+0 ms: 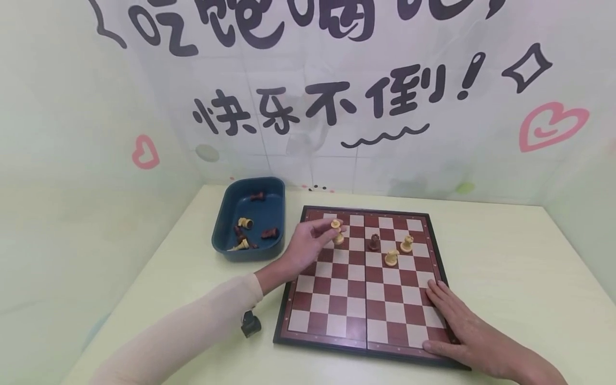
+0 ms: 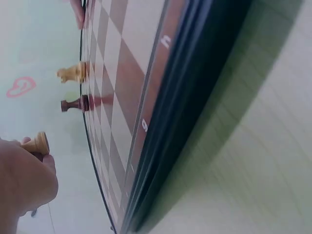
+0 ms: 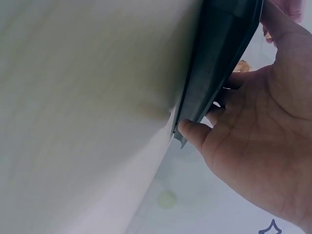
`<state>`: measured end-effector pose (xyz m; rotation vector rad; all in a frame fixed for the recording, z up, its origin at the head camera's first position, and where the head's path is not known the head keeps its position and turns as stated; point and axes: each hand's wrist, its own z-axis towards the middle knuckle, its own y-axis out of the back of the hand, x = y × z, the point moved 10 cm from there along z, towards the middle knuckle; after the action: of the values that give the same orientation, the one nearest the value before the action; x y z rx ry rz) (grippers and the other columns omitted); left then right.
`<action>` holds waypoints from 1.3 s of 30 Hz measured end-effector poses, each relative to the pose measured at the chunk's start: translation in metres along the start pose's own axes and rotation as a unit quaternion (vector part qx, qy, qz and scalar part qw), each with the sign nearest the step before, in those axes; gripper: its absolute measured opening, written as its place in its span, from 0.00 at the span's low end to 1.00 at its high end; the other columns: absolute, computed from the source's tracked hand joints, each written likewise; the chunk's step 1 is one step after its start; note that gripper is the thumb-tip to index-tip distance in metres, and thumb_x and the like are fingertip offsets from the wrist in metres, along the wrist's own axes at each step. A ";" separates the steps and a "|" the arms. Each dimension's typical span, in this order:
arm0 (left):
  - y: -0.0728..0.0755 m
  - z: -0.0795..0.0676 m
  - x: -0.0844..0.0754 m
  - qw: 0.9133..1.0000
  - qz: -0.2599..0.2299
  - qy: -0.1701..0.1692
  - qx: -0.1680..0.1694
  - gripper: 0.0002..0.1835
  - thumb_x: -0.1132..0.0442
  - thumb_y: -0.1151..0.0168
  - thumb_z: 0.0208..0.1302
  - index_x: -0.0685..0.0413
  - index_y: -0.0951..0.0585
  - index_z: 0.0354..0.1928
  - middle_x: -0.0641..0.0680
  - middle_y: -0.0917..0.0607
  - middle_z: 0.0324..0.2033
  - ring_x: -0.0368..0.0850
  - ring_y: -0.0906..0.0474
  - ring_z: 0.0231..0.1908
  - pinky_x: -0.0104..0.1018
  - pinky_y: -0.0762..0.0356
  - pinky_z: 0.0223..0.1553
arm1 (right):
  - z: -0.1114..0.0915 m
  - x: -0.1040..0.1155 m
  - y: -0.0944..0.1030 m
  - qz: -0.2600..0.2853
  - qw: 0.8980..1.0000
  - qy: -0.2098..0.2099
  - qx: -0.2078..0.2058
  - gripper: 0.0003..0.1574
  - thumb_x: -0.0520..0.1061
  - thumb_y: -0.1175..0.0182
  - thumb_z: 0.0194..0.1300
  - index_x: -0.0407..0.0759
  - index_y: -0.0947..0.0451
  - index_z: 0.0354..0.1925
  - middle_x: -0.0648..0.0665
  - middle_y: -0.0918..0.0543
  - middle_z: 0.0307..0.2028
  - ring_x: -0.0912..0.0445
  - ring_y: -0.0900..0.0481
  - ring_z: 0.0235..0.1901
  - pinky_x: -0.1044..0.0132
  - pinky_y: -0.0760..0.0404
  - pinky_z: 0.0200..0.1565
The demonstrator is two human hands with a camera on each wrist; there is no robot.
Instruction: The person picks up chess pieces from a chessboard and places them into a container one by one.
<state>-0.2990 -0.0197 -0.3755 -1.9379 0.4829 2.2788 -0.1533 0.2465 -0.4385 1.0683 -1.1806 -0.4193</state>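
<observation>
My left hand [image 1: 305,243] pinches a cream chess piece [image 1: 338,235] over the far left part of the chessboard [image 1: 347,287]. In the left wrist view, the round base of that piece shows beyond the fingertips. On the board's far right part stand a dark rook [image 1: 374,242], a cream knight [image 1: 392,258] and a cream piece with a notched top [image 1: 407,244], all upright. My right hand [image 1: 469,331] rests on the board's right border, fingers extended and thumb near the front right corner. The right wrist view shows this hand [image 3: 263,131] along the board's dark side.
A blue tray [image 1: 223,235] holding several cream and dark chess pieces stands left of the board. Beneath the left sleeve [image 1: 192,326] is a small dark object [image 1: 250,324]. A printed white wall covering [image 1: 308,144] rises behind the table [image 1: 500,256].
</observation>
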 end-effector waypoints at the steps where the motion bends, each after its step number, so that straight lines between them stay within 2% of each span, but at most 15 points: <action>1: 0.003 0.000 0.000 1.000 -0.005 0.004 -0.003 0.19 0.65 0.38 0.73 0.68 0.21 0.61 0.57 0.12 0.49 0.47 0.16 0.52 0.37 0.23 0.57 | 0.000 -0.001 0.000 0.000 1.000 -0.004 0.001 0.62 0.69 0.37 0.67 0.44 0.55 0.81 0.41 0.53 0.79 0.68 0.70 0.75 0.90 0.65 0.59; 3: 0.009 0.000 0.000 1.000 -0.010 0.009 -0.006 0.19 0.65 0.39 0.74 0.68 0.21 0.62 0.56 0.12 0.49 0.48 0.16 0.52 0.41 0.22 0.56 | 0.000 -0.001 -0.001 0.000 1.000 -0.009 0.002 0.62 0.70 0.37 0.66 0.45 0.55 0.81 0.41 0.53 0.79 0.69 0.70 0.75 0.90 0.65 0.59; 7: 0.022 0.001 0.000 0.999 0.018 0.009 -0.026 0.17 0.63 0.38 0.74 0.64 0.18 0.60 0.53 0.12 0.49 0.44 0.16 0.50 0.42 0.21 0.51 | 0.000 -0.002 -0.001 0.001 1.000 -0.015 0.006 0.62 0.70 0.38 0.66 0.45 0.55 0.81 0.42 0.53 0.80 0.68 0.69 0.75 0.91 0.65 0.58; 11: 0.035 0.001 0.001 0.999 0.021 0.007 -0.041 0.15 0.65 0.37 0.73 0.63 0.17 0.58 0.55 0.12 0.48 0.45 0.17 0.51 0.39 0.20 0.54 | 0.000 -0.002 0.000 0.003 1.000 -0.012 0.006 0.62 0.70 0.38 0.67 0.44 0.54 0.81 0.41 0.53 0.79 0.67 0.69 0.75 0.90 0.65 0.59; 13: 0.041 0.001 0.001 0.999 0.008 0.009 -0.045 0.15 0.66 0.37 0.73 0.62 0.17 0.59 0.56 0.12 0.49 0.46 0.16 0.52 0.42 0.21 0.57 | 0.000 -0.002 0.000 0.005 1.000 -0.016 0.008 0.62 0.70 0.38 0.66 0.45 0.54 0.81 0.41 0.53 0.80 0.66 0.68 0.76 0.91 0.65 0.58; 18: 0.057 0.001 0.001 0.998 -0.002 0.007 -0.066 0.16 0.67 0.36 0.72 0.66 0.17 0.58 0.58 0.12 0.49 0.44 0.17 0.51 0.38 0.21 0.55 | 0.001 -0.004 -0.002 0.013 0.999 -0.025 0.016 0.63 0.72 0.38 0.66 0.46 0.55 0.82 0.42 0.54 0.80 0.66 0.68 0.76 0.91 0.64 0.58; 19: 0.060 0.001 0.001 0.998 -0.003 0.007 -0.070 0.16 0.67 0.36 0.71 0.66 0.17 0.57 0.58 0.12 0.48 0.44 0.17 0.51 0.36 0.21 0.53 | 0.001 -0.004 -0.002 0.014 0.999 -0.025 0.016 0.63 0.72 0.38 0.66 0.46 0.55 0.82 0.42 0.54 0.80 0.66 0.68 0.76 0.91 0.64 0.58; 20: 0.063 0.000 0.002 0.997 0.001 0.007 -0.071 0.16 0.67 0.36 0.71 0.66 0.17 0.57 0.57 0.12 0.48 0.43 0.17 0.49 0.31 0.20 0.48 | 0.001 -0.004 -0.002 0.015 0.999 -0.026 0.016 0.63 0.72 0.38 0.65 0.47 0.55 0.82 0.42 0.54 0.80 0.67 0.68 0.75 0.91 0.64 0.57; 22: 0.066 -0.001 0.003 0.998 -0.001 0.005 -0.067 0.16 0.68 0.36 0.72 0.67 0.18 0.58 0.59 0.12 0.49 0.44 0.17 0.49 0.29 0.21 0.48 | 0.001 -0.004 -0.001 0.018 0.999 -0.025 0.017 0.63 0.72 0.38 0.65 0.46 0.55 0.82 0.42 0.54 0.80 0.68 0.68 0.75 0.91 0.64 0.57; 26: 0.075 -0.005 0.004 0.998 0.004 0.002 -0.067 0.19 0.67 0.37 0.73 0.69 0.21 0.61 0.62 0.14 0.51 0.46 0.17 0.50 0.28 0.22 0.50 | 0.001 -0.003 -0.001 0.021 0.999 -0.024 0.016 0.62 0.71 0.38 0.66 0.47 0.56 0.82 0.42 0.54 0.80 0.68 0.69 0.75 0.91 0.64 0.57; 27: 0.078 -0.006 0.003 0.998 0.007 0.000 -0.069 0.19 0.67 0.37 0.73 0.69 0.21 0.61 0.63 0.14 0.51 0.47 0.17 0.52 0.31 0.22 0.54 | 0.001 -0.002 0.000 0.019 1.000 -0.019 0.013 0.62 0.71 0.38 0.66 0.46 0.56 0.82 0.41 0.54 0.80 0.66 0.68 0.76 0.91 0.64 0.57; 34: 0.096 -0.013 0.010 0.995 0.020 0.005 -0.102 0.17 0.68 0.36 0.72 0.67 0.19 0.59 0.61 0.14 0.51 0.46 0.17 0.52 0.32 0.21 0.53 | 0.000 -0.002 0.000 0.012 1.000 -0.016 0.006 0.62 0.70 0.38 0.66 0.46 0.55 0.81 0.42 0.53 0.80 0.70 0.70 0.74 0.90 0.64 0.59; 39: 0.106 -0.015 0.012 0.993 0.028 0.001 -0.111 0.17 0.67 0.37 0.72 0.65 0.19 0.60 0.58 0.13 0.51 0.45 0.17 0.53 0.30 0.22 0.54 | 0.000 -0.002 0.002 0.016 1.000 -0.011 0.006 0.61 0.69 0.37 0.67 0.44 0.55 0.81 0.40 0.53 0.80 0.65 0.68 0.76 0.90 0.65 0.59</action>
<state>-0.3172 -0.1259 -0.3714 -2.0480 0.2973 2.4595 -0.1544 0.2489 -0.4376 1.0569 -1.2192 -0.3998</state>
